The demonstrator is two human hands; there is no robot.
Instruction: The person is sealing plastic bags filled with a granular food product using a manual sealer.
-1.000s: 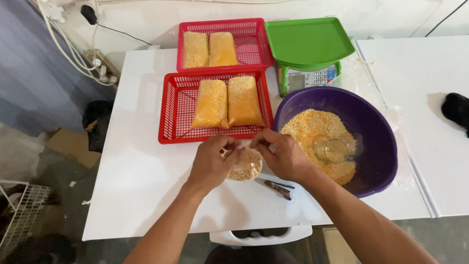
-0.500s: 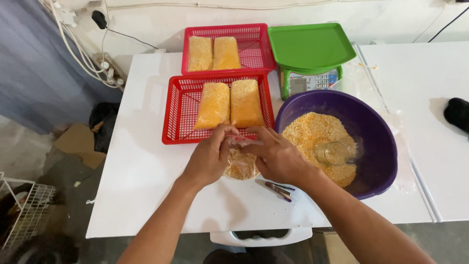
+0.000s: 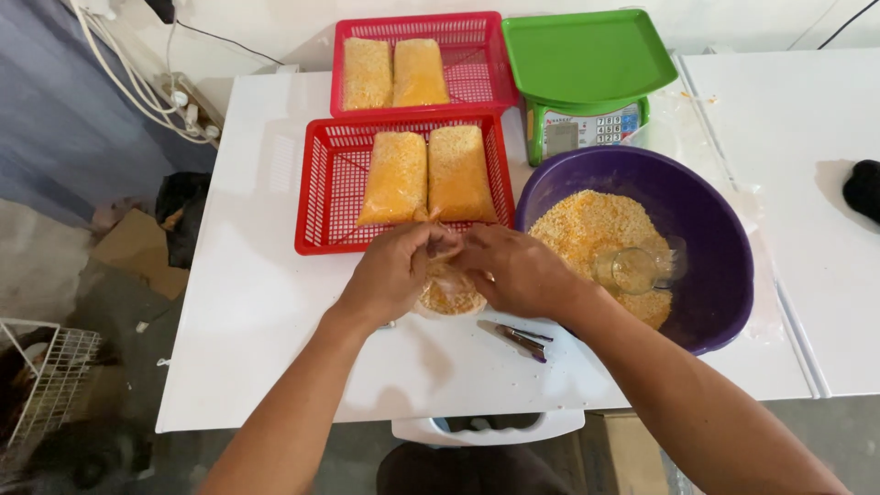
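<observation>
Both hands have kept together over the small bag since the earlier frames, only shifting a little nearer the front basket, and the bag now sits lower between them. At nine o'clock from the bag, the left hand (image 3: 390, 273) has its fingers pinched narrow on the neck of the clear plastic bag of yellow crumbs (image 3: 449, 291), which rests on the white table (image 3: 257, 302) just before the person. At twelve o'clock from the hands stands a red basket (image 3: 321, 197) holding two filled, flat bags of crumbs (image 3: 394, 179) side by side; a second red basket (image 3: 477, 55) farther back holds two more. The right hand (image 3: 513, 270), at three o'clock from the bag, also closes its fingers on the bag's top, touching the left hand. Just below it, at five o'clock, a small dark tool (image 3: 522, 339) lies on the table. Farther right sits a purple bowl (image 3: 724, 266) of loose crumbs with a clear cup (image 3: 632, 270) lying in it, and behind the bowl a green scale (image 3: 587, 55).
</observation>
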